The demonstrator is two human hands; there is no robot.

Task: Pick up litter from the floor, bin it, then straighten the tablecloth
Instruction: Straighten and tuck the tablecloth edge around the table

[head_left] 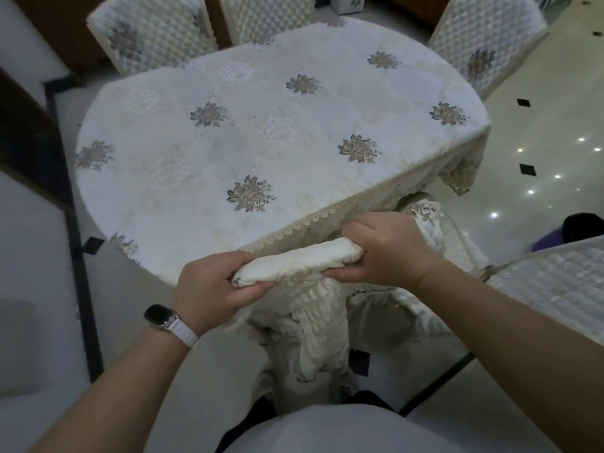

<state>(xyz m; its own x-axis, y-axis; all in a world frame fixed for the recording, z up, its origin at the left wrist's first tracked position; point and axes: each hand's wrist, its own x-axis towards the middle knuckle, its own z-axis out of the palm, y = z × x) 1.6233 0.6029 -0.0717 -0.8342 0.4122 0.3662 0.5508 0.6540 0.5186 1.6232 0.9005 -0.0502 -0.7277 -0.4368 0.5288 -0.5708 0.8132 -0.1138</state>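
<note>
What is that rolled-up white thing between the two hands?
In the head view, a bunched roll of the tablecloth spans from the left hand to the right hand. Both grip its ends at the table's near edge.

- tablecloth [261, 132]: matt woven cloth, embroidered flowers, lace trim
- chair covers [153, 37]: quilted, faintly shiny fabric
- floor [529, 132]: glossy polished tile
- watch strap [183, 331]: white, ribbed
</note>
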